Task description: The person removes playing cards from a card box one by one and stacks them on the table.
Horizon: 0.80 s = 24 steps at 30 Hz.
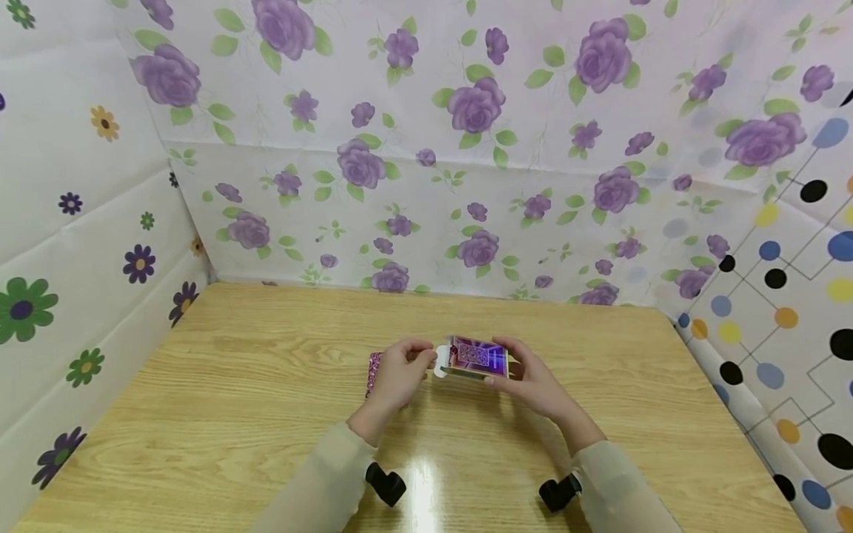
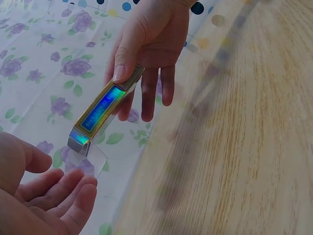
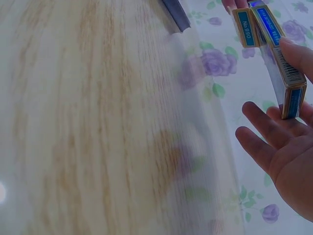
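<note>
My right hand (image 1: 533, 377) grips a shiny purple-and-blue playing card box (image 1: 477, 357), thumb on one edge and fingers on the other, above the table. Several of its fingers stretch out free below the box in the right wrist view. A pale rounded flap (image 1: 441, 360) sticks out from the box's left end. My left hand (image 1: 400, 368) is at that flap, with its fingers loosely bent and its fingertips right beside it. In the left wrist view its thumb stands apart from the other fingers. A pink patterned stack of cards (image 1: 373, 370) lies on the table, mostly hidden behind my left hand.
The wooden table (image 1: 280, 444) reaches back to a wall of rose-patterned cloth (image 1: 426, 207). Flowered cloth (image 1: 100, 259) hangs at the left, dotted cloth (image 1: 766, 333) at the right. A black wrist camera (image 1: 385, 485) sits on the left sleeve and another (image 1: 558, 492) on the right.
</note>
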Motion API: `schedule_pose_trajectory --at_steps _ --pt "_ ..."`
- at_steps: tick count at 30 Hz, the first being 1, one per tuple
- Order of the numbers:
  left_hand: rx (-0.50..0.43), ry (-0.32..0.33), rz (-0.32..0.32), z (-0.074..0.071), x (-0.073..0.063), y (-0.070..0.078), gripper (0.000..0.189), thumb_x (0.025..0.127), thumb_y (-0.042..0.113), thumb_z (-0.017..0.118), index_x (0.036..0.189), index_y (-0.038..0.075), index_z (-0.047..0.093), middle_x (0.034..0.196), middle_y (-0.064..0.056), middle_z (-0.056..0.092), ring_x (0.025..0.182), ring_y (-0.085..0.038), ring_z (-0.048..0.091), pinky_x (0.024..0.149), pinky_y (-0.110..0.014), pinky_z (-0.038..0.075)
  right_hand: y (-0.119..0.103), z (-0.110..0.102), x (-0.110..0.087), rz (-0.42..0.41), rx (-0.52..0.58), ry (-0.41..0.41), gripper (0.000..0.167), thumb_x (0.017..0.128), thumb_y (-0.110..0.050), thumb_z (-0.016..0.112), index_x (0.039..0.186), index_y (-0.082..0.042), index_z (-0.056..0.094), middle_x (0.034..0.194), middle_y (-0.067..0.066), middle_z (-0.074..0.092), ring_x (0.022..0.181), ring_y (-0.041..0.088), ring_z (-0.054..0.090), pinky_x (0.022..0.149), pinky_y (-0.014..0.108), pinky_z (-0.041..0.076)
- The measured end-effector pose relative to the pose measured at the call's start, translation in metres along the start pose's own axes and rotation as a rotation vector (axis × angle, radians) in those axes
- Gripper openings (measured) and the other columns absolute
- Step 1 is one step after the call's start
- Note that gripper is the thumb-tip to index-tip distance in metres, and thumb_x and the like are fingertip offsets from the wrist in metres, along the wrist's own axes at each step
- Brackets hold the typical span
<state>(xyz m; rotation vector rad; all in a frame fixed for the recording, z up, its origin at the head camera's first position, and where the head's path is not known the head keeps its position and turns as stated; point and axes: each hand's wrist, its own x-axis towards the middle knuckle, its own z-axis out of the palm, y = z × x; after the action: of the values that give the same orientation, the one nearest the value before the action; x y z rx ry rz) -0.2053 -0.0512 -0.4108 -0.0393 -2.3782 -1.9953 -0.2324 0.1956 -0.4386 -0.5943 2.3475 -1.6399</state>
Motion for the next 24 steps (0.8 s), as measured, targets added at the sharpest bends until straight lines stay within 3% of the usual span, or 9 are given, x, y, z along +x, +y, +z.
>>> schedule_pose_trajectory --at_steps 6,14,24 --pt "-0.008 -0.016 -0.019 0.0014 -0.0005 0.0007 0.024 0.092 0.011 0.058 0.108 -0.007 0.063 0.093 -0.021 0.067 0.085 -0.028 0.065 0.076 -0.044 0.057 -0.0026 0.0003 0.0003 -0.002 -0.014 0.0 0.074 0.085 -0.027 0.07 0.145 -0.012 0.03 0.151 0.014 0.031 0.125 0.039 0.049 0.1 0.047 0.046" --pt "0.014 -0.037 -0.021 0.0054 0.0018 -0.002 0.024 0.093 0.01 0.057 0.107 -0.008 0.064 0.094 -0.021 0.068 0.084 -0.028 0.067 0.068 -0.028 0.058 -0.0035 0.0009 0.0008 -0.004 -0.004 -0.007 0.071 0.086 -0.026 0.07 0.144 -0.015 0.031 0.149 0.013 0.033 0.124 0.039 0.049 0.099 0.045 0.048" --pt "0.001 -0.039 -0.054 0.0076 0.0046 -0.0047 0.024 0.092 0.015 0.06 0.104 -0.006 0.066 0.092 -0.02 0.069 0.08 -0.022 0.068 0.067 -0.029 0.059 -0.0056 0.0029 0.0013 -0.008 0.02 -0.017 0.068 0.085 -0.026 0.07 0.142 -0.019 0.034 0.148 0.013 0.034 0.122 0.038 0.051 0.095 0.039 0.051"
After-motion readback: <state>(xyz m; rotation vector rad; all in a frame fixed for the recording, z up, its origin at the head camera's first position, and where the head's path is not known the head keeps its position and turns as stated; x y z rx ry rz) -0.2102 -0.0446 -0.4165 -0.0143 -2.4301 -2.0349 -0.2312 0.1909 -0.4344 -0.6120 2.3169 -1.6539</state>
